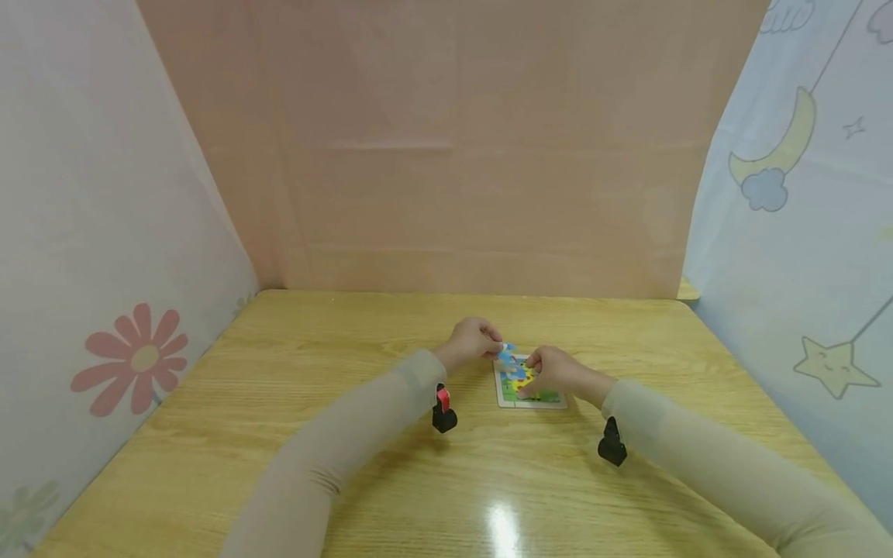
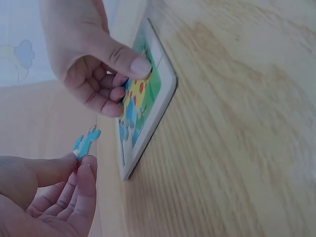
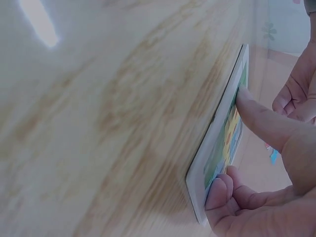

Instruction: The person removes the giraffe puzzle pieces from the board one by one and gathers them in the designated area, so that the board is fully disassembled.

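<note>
A small jigsaw puzzle in a white-edged tray (image 1: 536, 404) lies on the table, its picture showing yellow with red spots, blue and green. My left hand (image 1: 474, 339) pinches a blue puzzle piece (image 2: 86, 144) between thumb and fingers, held above the tray's left side. My right hand (image 1: 558, 372) is over the puzzle. In the right wrist view its thumb (image 3: 259, 116) touches the green part of the picture, while the bent fingers (image 3: 219, 192) rest at the tray's other side. Part of the picture is hidden under this hand.
The wooden table (image 1: 314, 325) extends around the tray. A plain tan backdrop (image 1: 446, 155) stands behind it, with printed cloths at the left (image 1: 91, 194) and right (image 1: 802, 256). Both wrists carry a black camera mount (image 1: 443, 411).
</note>
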A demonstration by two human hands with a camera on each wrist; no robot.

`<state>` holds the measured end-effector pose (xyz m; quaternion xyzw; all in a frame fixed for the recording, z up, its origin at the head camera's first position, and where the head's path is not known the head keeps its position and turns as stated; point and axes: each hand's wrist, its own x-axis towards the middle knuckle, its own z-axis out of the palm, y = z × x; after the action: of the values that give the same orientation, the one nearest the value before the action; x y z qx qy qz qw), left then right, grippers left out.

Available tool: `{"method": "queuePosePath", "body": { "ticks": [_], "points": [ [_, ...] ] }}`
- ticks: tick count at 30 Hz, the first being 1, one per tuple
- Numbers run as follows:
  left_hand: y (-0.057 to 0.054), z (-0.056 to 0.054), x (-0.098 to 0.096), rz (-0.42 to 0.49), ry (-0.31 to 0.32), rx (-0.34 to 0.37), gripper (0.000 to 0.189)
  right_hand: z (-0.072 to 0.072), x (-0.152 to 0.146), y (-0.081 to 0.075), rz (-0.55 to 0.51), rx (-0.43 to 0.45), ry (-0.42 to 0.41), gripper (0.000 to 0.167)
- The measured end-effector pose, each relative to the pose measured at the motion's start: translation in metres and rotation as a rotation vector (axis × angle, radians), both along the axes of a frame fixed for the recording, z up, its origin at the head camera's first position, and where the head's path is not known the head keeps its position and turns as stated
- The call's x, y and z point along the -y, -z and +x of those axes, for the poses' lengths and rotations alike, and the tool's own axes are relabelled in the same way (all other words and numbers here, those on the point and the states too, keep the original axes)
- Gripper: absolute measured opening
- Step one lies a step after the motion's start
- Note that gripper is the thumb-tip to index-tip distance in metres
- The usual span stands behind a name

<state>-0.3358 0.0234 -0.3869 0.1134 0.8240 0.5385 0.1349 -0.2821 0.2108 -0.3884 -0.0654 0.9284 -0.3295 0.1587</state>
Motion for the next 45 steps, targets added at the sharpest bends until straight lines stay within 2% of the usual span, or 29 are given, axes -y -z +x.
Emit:
{"method": "queuePosePath", "body": {
  "ticks": [5, 13, 19, 25, 31, 36, 45],
  "points": [
    [-0.001, -0.008, 0.013, 0.053, -0.01, 0.049, 0.007, 0.001, 0.002, 0.0, 0.017, -0.006, 0.003, 0.062],
    [-0.01, -0.008, 0.031, 0.085, -0.035, 0.06, 0.013, 0.001, 0.004, -0.001, 0.061, -0.011, 0.026, 0.064],
    [-0.005, -0.015, 0.043, 0.06, -0.088, 0.053, 0.014, 0.002, 0.003, -0.002, 0.066, -0.026, 0.024, 0.064],
    [-0.001, -0.021, 0.064, 0.062, -0.136, 0.066, 0.012, 0.003, 0.002, 0.002, 0.072, -0.014, 0.033, 0.063],
    [0.011, -0.038, 0.091, 0.068, -0.172, 0.042, 0.018, 0.004, 0.002, 0.004, 0.066, -0.002, 0.037, 0.062],
    [0.011, -0.048, 0.11, 0.06, -0.226, 0.032, 0.02, 0.003, 0.002, 0.003, 0.068, -0.013, 0.03, 0.062],
    [0.011, -0.053, 0.142, 0.059, -0.265, 0.023, 0.022, 0.0, 0.002, -0.001, 0.093, -0.03, 0.032, 0.064]
  ]
}}
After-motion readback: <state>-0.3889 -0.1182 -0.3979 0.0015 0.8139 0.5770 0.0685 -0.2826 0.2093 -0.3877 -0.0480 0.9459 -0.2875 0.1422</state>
